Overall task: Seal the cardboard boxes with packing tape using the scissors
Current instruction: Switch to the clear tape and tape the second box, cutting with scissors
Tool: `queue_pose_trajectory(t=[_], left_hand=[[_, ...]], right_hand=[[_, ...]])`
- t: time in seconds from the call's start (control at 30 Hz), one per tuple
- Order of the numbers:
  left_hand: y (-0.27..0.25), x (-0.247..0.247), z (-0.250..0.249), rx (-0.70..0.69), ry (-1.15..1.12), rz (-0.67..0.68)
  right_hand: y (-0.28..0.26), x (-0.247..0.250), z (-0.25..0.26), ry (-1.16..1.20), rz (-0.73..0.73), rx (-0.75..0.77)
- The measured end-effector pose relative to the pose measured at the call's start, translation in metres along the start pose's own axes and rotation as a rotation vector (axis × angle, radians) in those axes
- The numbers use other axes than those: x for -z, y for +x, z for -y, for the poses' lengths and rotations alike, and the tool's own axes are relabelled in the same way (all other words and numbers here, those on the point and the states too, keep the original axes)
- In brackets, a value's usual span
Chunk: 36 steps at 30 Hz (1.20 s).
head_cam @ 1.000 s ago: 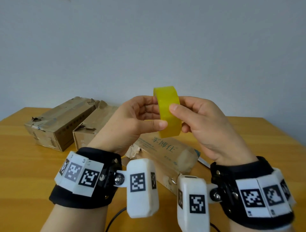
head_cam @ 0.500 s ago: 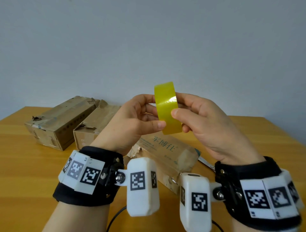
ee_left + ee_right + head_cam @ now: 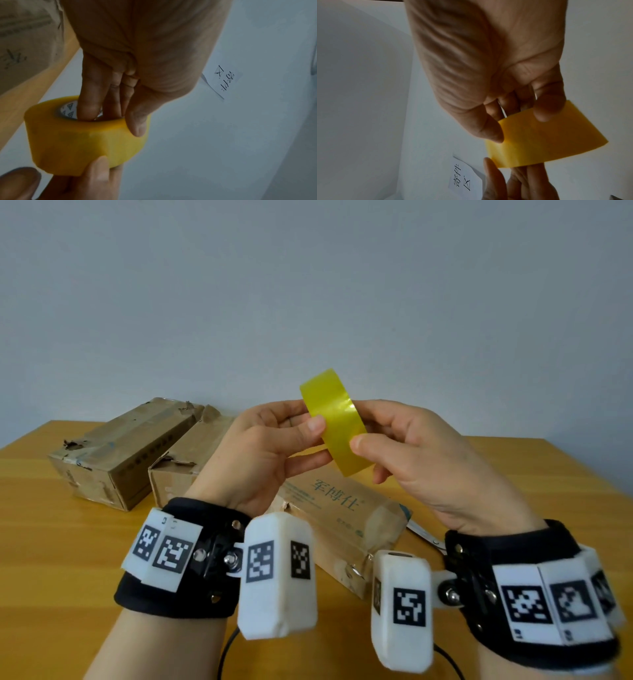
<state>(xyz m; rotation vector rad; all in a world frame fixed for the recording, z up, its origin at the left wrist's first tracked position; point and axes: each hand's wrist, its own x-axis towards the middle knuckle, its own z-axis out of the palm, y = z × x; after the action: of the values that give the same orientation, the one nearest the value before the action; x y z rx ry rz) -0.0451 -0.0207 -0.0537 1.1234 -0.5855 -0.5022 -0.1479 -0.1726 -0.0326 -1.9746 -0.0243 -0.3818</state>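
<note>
Both hands hold a yellow roll of packing tape (image 3: 334, 419) in the air above the table. My left hand (image 3: 274, 446) has fingers inside the core and its thumb on the outer face of the tape roll (image 3: 82, 139). My right hand (image 3: 411, 453) pinches the roll's other side, thumb on the tape roll (image 3: 537, 142). Below them lies a printed cardboard box (image 3: 342, 515). Two worn boxes (image 3: 116, 453) (image 3: 185, 460) sit side by side at the back left. The scissors (image 3: 423, 534) show only a metal blade beside my right wrist.
The wooden table (image 3: 51, 559) extends left and right of the boxes, with a plain grey wall (image 3: 308, 285) behind. A black cable (image 3: 227, 648) runs down near the front edge between my wrists. A paper sign with printed characters (image 3: 462, 178) hangs on the wall.
The roll has tilted and turned between my fingers, its top leaning left and the glossy outer face now showing. My left thumb has shifted up on it. Both hands rose slightly.
</note>
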Motion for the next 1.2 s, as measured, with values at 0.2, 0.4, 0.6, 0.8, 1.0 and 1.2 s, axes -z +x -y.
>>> queue_pose_trajectory(t=[0.2,0.4,0.6,0.8,1.0,1.2], left_hand=[[0.0,0.0,0.0,-0.018,0.025,0.007],[-0.002,-0.002,0.001,-0.048,0.137,0.042],[-0.002,-0.005,0.001,-0.048,0.142,0.004],[0.0,-0.001,-0.002,-0.015,0.012,-0.021],[-0.001,0.0,-0.004,0.046,-0.049,0.012],[0.001,0.003,-0.004,0.09,-0.12,0.002]], right_hand=[[0.003,-0.002,-0.002,-0.002,-0.045,-0.02],[0.006,-0.004,-0.004,0.037,-0.127,-0.054],[0.008,-0.007,-0.005,0.071,-0.14,-0.044],[0.009,-0.007,-0.007,0.05,-0.076,0.005],[0.008,-0.004,-0.011,0.025,-0.028,0.007],[0.009,-0.003,-0.011,0.0,-0.034,0.036]])
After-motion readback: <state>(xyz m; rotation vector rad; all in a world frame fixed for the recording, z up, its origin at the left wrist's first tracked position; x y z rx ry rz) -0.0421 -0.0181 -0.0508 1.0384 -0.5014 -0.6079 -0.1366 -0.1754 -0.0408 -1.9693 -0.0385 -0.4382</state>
